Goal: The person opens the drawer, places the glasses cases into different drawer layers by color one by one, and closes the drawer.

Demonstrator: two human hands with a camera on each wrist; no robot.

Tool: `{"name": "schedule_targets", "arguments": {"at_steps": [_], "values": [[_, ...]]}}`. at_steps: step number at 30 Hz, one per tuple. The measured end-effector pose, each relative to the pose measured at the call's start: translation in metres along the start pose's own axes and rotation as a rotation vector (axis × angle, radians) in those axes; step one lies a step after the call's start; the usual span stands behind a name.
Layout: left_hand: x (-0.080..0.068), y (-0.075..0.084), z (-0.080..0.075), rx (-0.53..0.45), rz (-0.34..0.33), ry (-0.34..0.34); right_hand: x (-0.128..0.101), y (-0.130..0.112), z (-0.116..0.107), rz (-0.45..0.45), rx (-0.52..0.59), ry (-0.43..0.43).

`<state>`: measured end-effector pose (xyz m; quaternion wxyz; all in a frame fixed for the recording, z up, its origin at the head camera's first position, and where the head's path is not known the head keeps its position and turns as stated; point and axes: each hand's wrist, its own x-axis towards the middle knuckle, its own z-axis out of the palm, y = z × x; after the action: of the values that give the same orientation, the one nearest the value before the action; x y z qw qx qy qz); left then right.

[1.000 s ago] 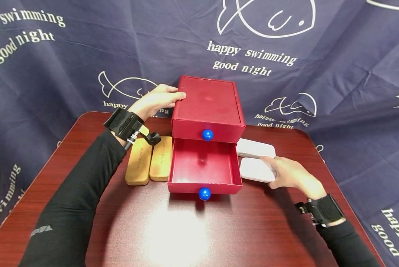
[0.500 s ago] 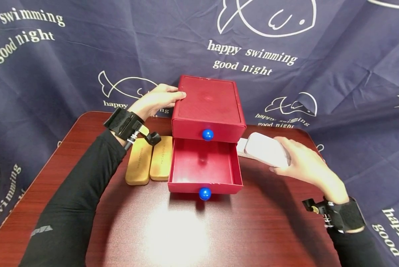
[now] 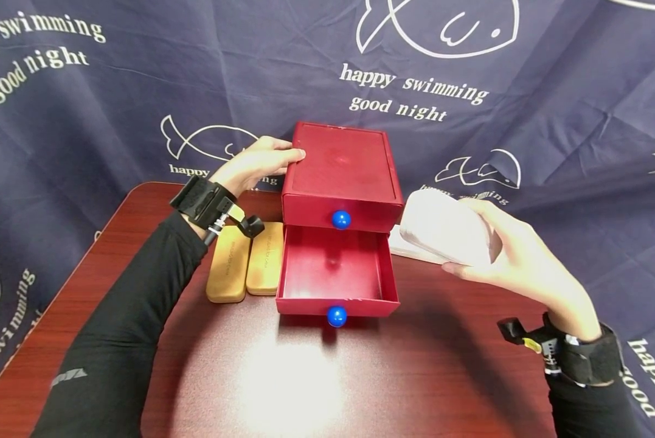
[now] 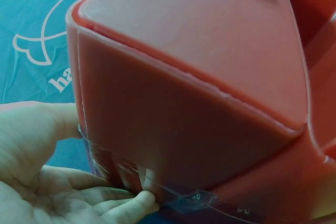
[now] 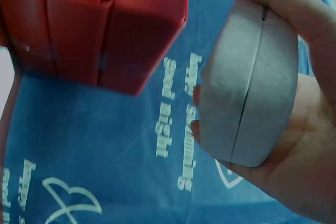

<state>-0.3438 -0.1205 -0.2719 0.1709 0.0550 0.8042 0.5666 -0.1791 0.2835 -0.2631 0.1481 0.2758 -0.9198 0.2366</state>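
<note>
The right hand grasps a white oblong hard-shell case in the air, just right of the red plastic two-drawer box. The left hand rests flat against the box's left side, fingers straight. The lower red drawer stands pulled out and holds nothing, so the case seems not yet stored; a second white case and two tan wooden cases lie on the table.

drawer box: red plastic, smooth, faintly matt
knobs: glossy blue plastic
white case: matt, finely textured
tan cases: wood-look, satin
table: glossy dark-red wood grain
backdrop: navy cloth, creased
</note>
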Motion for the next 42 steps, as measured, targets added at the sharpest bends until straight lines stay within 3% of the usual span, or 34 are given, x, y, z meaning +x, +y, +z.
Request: {"name": "schedule_targets", "arguments": {"at_steps": [6, 10, 14, 21, 27, 33, 42], "values": [[0.000, 0.000, -0.001, -0.002, 0.004, 0.000, 0.010, -0.021, 0.007, -0.013, 0.028, 0.036], [0.000, 0.000, -0.001, 0.000, 0.003, 0.000, 0.019, -0.029, 0.013, -0.075, 0.015, 0.013], [0.000, 0.001, 0.000, 0.002, -0.004, -0.002, 0.026, -0.037, 0.019, -0.118, -0.028, -0.051], [-0.001, 0.002, -0.001, -0.004, 0.006, -0.011, 0.038, -0.052, 0.026, -0.147, -0.157, -0.233], [-0.001, 0.003, -0.001, -0.007, 0.002, -0.008, 0.044, -0.065, 0.034, -0.109, -0.267, -0.343], [-0.001, 0.003, -0.001, -0.007, 0.004, -0.006, 0.048, -0.076, 0.044, -0.068, -0.295, -0.406], [-0.002, 0.001, 0.000, -0.004, 0.002, -0.007, 0.055, -0.087, 0.058, 0.146, -0.287, -0.525]]}}
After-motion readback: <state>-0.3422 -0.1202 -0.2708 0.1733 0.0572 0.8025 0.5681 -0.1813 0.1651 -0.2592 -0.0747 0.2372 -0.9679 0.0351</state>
